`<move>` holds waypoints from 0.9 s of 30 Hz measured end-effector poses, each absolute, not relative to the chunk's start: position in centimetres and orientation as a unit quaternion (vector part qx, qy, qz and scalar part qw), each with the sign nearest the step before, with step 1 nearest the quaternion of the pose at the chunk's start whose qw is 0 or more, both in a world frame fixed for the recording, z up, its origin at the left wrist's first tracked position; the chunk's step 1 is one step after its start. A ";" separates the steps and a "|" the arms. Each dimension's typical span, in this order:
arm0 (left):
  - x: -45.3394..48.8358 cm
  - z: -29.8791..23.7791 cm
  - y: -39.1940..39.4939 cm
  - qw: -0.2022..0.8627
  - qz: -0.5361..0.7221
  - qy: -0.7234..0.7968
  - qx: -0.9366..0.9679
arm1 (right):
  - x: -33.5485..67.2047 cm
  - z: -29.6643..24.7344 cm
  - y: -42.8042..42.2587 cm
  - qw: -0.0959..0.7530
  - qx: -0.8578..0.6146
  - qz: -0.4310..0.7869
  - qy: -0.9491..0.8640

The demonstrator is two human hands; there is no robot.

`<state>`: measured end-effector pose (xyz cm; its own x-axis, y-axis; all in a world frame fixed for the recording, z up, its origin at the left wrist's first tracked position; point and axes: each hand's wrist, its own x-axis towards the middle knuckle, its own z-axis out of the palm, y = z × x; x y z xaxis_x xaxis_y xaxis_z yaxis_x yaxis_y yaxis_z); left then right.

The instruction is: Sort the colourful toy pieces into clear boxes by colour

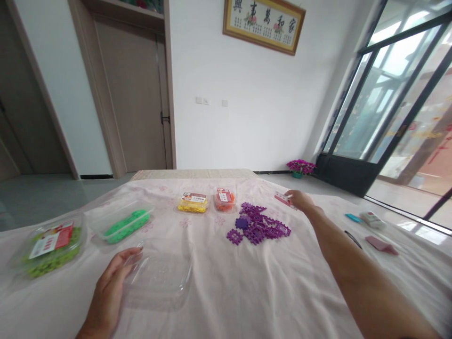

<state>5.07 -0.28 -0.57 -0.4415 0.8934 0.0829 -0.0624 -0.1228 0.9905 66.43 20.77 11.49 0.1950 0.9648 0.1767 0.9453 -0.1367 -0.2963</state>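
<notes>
On the cloth [219,282]: left hand [111,285], fingers clamped on clear container [160,273]; right hand [299,201], fingertips pinching label [283,199] (apparently label handling); next move needs a steady pinch.

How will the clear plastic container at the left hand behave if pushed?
The clear plastic container is probably light and flexible, since its see-through walls look thin. Its broad, boxy shape suggests sliding over rolling, though the wrinkled cloth might bunch beneath it.
</notes>
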 end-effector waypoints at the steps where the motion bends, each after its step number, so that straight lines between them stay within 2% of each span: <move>1: 5.1 -0.5 -0.3 0.369 0.647 0.550 0.377 | 66.0 11.0 21.1 0.170 -0.758 0.018 -0.629; 7: 5.4 -0.1 -0.2 0.358 0.646 0.556 0.381 | 61.4 9.0 22.0 0.135 -0.708 0.024 -0.693; 14: 5.4 -0.2 -0.1 0.340 0.644 0.557 0.400 | 57.4 10.9 18.9 0.073 -0.557 0.090 -0.822; 19: 5.4 -0.3 -0.1 0.342 0.642 0.556 0.402 | 55.0 11.8 15.4 0.072 -0.502 0.162 -0.846; 22: 5.4 -0.3 -0.1 0.341 0.643 0.557 0.401 | 54.5 12.6 14.0 0.111 -0.476 0.184 -0.853; 25: 5.5 -0.4 -0.1 0.340 0.647 0.555 0.398 | 55.8 13.5 13.1 0.162 -0.525 0.142 -0.823; 27: 5.5 -0.4 0.0 0.339 0.647 0.550 0.405 | 57.4 13.8 12.3 0.145 -0.642 0.061 -0.751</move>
<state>5.46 -0.02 -0.44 -0.4428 0.8837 0.1514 0.0071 -0.1654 0.9862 57.43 12.34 13.84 -0.1345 0.9810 0.1397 0.9453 0.1693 -0.2787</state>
